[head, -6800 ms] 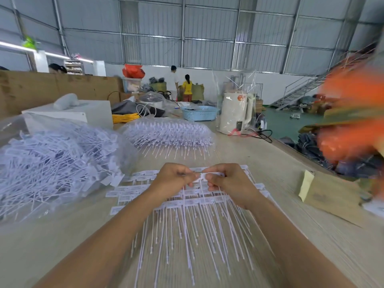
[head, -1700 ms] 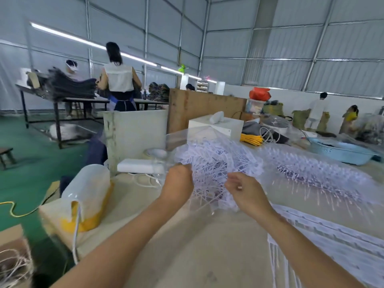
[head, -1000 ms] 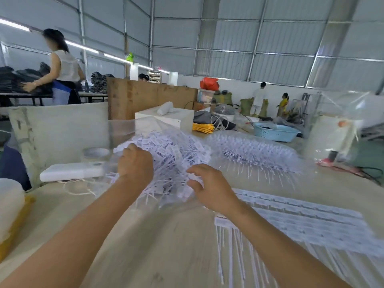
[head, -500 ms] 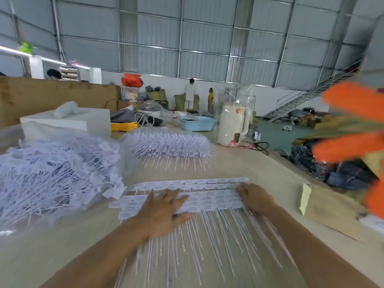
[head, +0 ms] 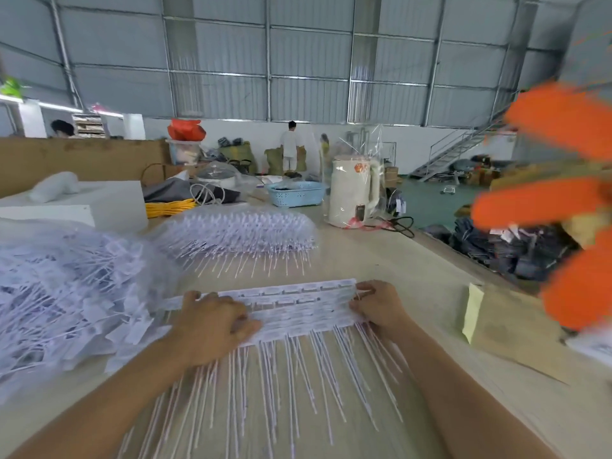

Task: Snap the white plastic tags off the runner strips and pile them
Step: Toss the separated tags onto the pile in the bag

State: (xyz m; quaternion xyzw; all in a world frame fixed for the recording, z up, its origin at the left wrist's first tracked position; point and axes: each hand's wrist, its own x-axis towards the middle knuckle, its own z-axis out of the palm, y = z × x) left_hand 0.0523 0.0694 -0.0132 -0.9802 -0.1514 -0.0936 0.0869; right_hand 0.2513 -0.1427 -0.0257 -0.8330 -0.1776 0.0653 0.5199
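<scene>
1. My left hand (head: pixel 215 323) lies on the left end of the flat stack of white plastic tag strips (head: pixel 298 306). The fingers are bent and press down on the strips; I judge it a hold-down, not a grip, though the fingertips are hard to read from here.

2. My right hand (head: pixel 377 306) is at the right end of the same stack. Its fingers are curled at the edge and seem to pinch the end of a strip, but the fingertips are hidden under the knuckles, so I cannot say for sure.

3. The strips lie between my two hands on the pale wooden table (head: pixel 414 260), their thin white tails (head: pixel 291 385) fanning back toward me and under my forearms.

4. I take this as the start of a fresh snap: the stack is being squared before one strip is lifted.

5. Next I need to peel the top strip free at my right fingers while the left pins the rest, then twist the tags off.

6. The loose heap of separated white tags in clear plastic (head: pixel 66 293) sits just beyond my left hand; that is where snapped ones belong.

7. A second bagged bundle of white strips (head: pixel 238 233) lies further ahead of both hands.

8. Blurred orange shapes (head: pixel 563 193) fill the space past my right hand; I cannot tell what they are.
</scene>
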